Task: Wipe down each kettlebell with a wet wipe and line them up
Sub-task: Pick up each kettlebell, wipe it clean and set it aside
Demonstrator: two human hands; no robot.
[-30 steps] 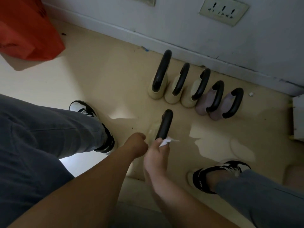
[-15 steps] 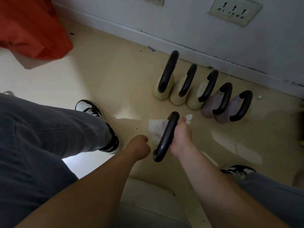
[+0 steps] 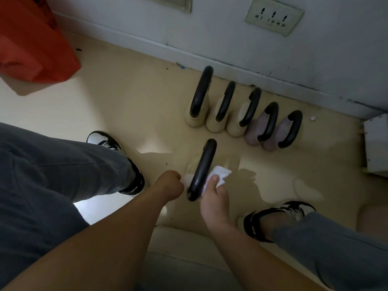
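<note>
Kettlebell in work (image 3: 191,164): stands on the floor (image 3: 126,114) at centre frame, between the person's feet and apart from the row. Its pale body is mostly hidden under its black handle (image 3: 204,162).
Handle surface: glossy, with a wet sheen near the lower end.
Wet wipe (image 3: 221,173): white and crumpled, lying against the right side of the handle, about two thirds of the way down.
Right hand (image 3: 214,198): lower centre. The thumb lies on top of the wipe and the fingers curl in toward the handle, so they pinch the wipe against it.
Left hand (image 3: 170,183): left of the handle's lower end, its fingers curled tight into a fist. Contact with the kettlebell cannot be told.
Row of five kettlebells (image 3: 235,129): upper centre to right, along the skirting board, standing upright and side by side, each touching or nearly touching the next.
Row colours: three cream bodies on the left, two dull mauve on the right, all with black handles.
Row alignment: slants down toward the right of the frame.
Legs: grey trousers at left and lower right.
Left shoe (image 3: 107,141): black and white, centre left.
Right shoe (image 3: 279,215): same pattern, lower right.
Red bag (image 3: 31,45): upper left corner, on the floor.
Wall socket (image 3: 273,16): upper right, on the grey wall.
White box (image 3: 375,143): right edge, partly cut off.
</note>
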